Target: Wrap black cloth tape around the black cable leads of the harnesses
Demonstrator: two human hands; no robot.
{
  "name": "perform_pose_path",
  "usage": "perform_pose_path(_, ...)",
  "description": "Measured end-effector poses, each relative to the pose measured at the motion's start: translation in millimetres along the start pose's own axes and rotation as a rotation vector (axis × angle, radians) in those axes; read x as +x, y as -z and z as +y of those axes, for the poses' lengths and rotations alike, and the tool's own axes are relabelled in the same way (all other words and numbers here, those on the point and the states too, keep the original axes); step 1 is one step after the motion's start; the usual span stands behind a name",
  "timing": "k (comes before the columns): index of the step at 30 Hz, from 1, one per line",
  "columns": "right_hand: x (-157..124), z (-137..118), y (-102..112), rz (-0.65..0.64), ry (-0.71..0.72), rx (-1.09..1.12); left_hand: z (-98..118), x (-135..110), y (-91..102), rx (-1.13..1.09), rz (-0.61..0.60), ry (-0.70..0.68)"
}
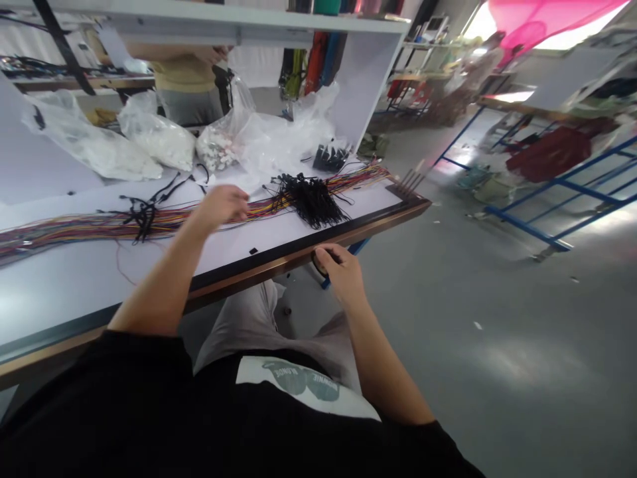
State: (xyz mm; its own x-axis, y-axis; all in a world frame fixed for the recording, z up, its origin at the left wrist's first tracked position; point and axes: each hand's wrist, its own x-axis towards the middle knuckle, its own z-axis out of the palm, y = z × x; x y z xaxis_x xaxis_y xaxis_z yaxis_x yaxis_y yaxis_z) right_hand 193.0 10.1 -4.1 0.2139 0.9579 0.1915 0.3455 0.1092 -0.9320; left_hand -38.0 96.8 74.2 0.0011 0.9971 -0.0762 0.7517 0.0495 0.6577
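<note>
Wire bundle (99, 224), multicoloured, runs lengthwise across the white table (64, 285), from its far-right corner off the left edge of view. Left hand (221, 204) sits on the bundle about mid-length, fingers curled down over the strands; looks like a loose grasp on the wires, though the fingertips are hidden behind the hand. Right hand (341, 269) is off the bundle, at the table's near edge, fingers closed on a dark ring-shaped item (318, 263) just below the rim; too hidden to identify.

Relative to the bundle:
- Black tie pile (311, 196) lies across it, just right of the left hand.
- Smaller black tangle (142, 216) lies on it, left of the hand.
- Black connector cluster (330, 157) sits behind it, near the table's far-right end.
- Clear plastic bags (159, 136) of white parts sit behind it, along the back of the table.
- Small black piece (253, 251) lies in front of it, near the table edge.

Another person (186, 86) stands beyond the bags, torso only in view. Blue metal racks (572, 192) stand well off to the right on the grey floor.
</note>
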Motion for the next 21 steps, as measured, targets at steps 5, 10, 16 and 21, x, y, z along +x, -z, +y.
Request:
perform_pose_path(5, -2.5, -9.1, 4.2, 0.015, 0.048, 0.145, -1.0, -65.3, -65.3, -0.657, -0.389, -0.059)
perform_pose_path(10, -13.5, -16.6, 8.2, 0.0, 0.07, 0.193, -4.1, -89.1, -81.7, -0.802, -0.563, -0.102)
perform_pose_path(16, -20.1, -19.7, 9.5, -0.066, 0.044, 0.246, 9.5, -96.0, -88.4, -1.007, -0.559, -0.123)
perform_pose_path(21, -30.3, -7.7, 13.6, -0.049, 0.057, 0.095, 12.7, -97.2, -95.6, -1.062, -0.372, -0.091)
